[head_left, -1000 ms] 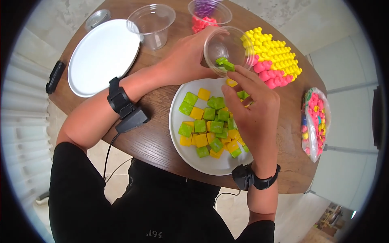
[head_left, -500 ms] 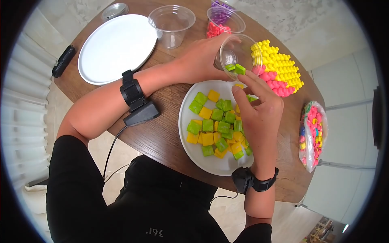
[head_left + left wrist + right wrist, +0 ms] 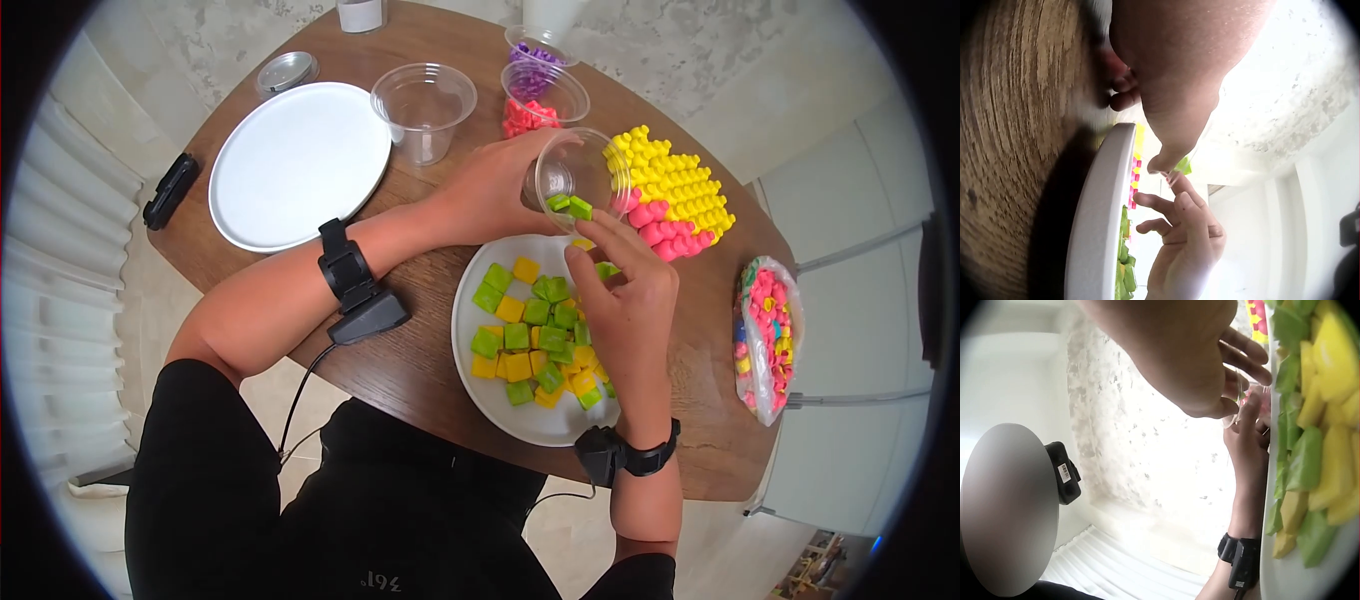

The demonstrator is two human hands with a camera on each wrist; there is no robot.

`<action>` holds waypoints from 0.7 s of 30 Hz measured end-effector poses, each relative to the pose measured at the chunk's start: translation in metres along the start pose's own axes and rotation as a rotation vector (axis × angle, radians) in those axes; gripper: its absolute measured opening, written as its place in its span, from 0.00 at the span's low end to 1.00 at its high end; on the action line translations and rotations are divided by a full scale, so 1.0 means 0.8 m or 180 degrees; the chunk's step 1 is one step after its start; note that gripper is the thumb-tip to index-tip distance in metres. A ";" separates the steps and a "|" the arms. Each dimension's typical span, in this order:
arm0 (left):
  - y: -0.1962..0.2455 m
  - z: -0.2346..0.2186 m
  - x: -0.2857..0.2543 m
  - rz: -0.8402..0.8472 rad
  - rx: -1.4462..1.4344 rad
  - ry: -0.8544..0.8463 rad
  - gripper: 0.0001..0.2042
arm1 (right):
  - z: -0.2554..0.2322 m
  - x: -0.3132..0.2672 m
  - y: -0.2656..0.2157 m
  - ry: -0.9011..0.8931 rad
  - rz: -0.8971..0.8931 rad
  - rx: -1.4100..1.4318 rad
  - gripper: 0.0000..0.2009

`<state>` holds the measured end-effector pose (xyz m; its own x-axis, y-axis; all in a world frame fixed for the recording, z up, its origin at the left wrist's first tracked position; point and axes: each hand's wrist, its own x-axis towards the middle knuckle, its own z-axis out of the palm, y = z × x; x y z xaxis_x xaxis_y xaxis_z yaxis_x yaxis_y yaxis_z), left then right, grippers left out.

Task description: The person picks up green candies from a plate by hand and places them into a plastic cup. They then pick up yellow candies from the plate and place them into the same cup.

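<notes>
A clear plastic cup (image 3: 586, 172), tilted with its mouth towards me, is gripped by my left hand (image 3: 497, 180). Two green square pieces (image 3: 579, 208) lie inside it, near the rim. My right hand (image 3: 632, 290) has its fingertips right at the lower rim, thumb and fingers spread apart. Below is a round white plate (image 3: 468, 385) bearing many green and yellow square pieces (image 3: 516, 337). In the left wrist view, the right hand (image 3: 1185, 244) reaches to the cup's edge beside a green piece (image 3: 1184, 165). Left fingers behind the cup are partly hidden.
Another white plate (image 3: 300, 165) lies at left, beside a clear cup (image 3: 425, 110) and a round lid (image 3: 287, 72). Behind my left hand stand cups with red (image 3: 528, 117) and purple pieces (image 3: 535, 70). Yellow and pink figures (image 3: 670, 190) and a plastic bag of pieces (image 3: 768, 340) are at right.
The head view has shifted, so the table sits lower and further right. Both hands stay at the cup; the right fingertips have drawn slightly away from the green pieces inside it.
</notes>
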<state>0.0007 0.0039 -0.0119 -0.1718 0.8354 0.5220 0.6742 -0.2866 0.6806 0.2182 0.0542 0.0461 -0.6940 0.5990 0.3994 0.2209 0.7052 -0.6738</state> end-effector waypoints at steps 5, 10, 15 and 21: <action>0.003 -0.001 0.000 0.0057 0.0092 0.0065 0.45 | -0.003 -0.003 -0.001 -0.0059 -0.0020 -0.0133 0.14; 0.011 -0.003 0.000 0.0026 0.0102 -0.0005 0.44 | -0.004 -0.004 0.003 -0.0057 -0.0091 -0.0176 0.14; 0.012 -0.004 0.000 -0.0098 -0.0033 -0.0046 0.45 | -0.002 -0.005 0.003 -0.0041 -0.0061 -0.0096 0.14; 0.011 -0.004 -0.001 -0.0092 0.0079 -0.0037 0.46 | -0.002 -0.004 0.001 -0.0042 -0.0071 -0.0156 0.14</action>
<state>0.0047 -0.0006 -0.0045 -0.1833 0.8486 0.4963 0.6866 -0.2508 0.6824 0.2218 0.0536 0.0449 -0.7079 0.5782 0.4056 0.2385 0.7362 -0.6334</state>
